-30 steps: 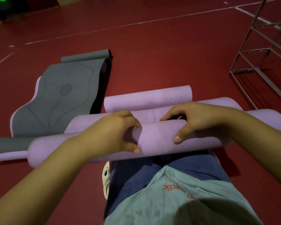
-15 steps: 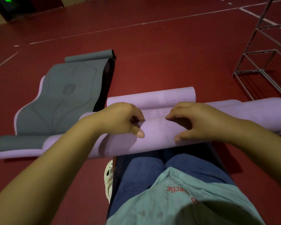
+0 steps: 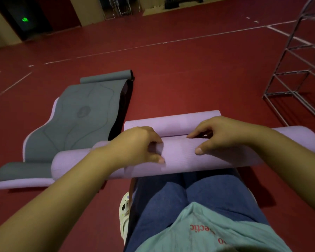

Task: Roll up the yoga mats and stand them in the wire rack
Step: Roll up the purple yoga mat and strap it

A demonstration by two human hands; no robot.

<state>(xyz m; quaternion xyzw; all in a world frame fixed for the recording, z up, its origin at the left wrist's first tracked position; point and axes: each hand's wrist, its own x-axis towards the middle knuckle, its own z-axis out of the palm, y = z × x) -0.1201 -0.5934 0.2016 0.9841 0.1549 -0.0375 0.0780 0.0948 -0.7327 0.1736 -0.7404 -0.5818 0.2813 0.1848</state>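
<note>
A lilac yoga mat [image 3: 182, 157] lies rolled into a thick tube across the floor just in front of my knees. Its far end [image 3: 171, 122] still curls up beyond the roll. My left hand [image 3: 136, 144] grips the roll near its middle, fingers over the top and thumb on the near side. My right hand [image 3: 220, 135] holds it a little to the right in the same way. A grey yoga mat [image 3: 76, 119] lies unrolled on the floor to the left, both ends curling. The wire rack [image 3: 296, 70] stands at the far right.
The red sports floor [image 3: 189, 79] with white lines stretches ahead between the mats and the rack. My knees in blue jeans [image 3: 189, 193] and a white shoe [image 3: 125, 211] are close under the roll. A dark doorway with a green light [image 3: 25, 20] is far left.
The lilac roll has turned further away from me and grown thicker, taking up more flat mat. Both hands shifted forward on it. The view has tilted up a little.
</note>
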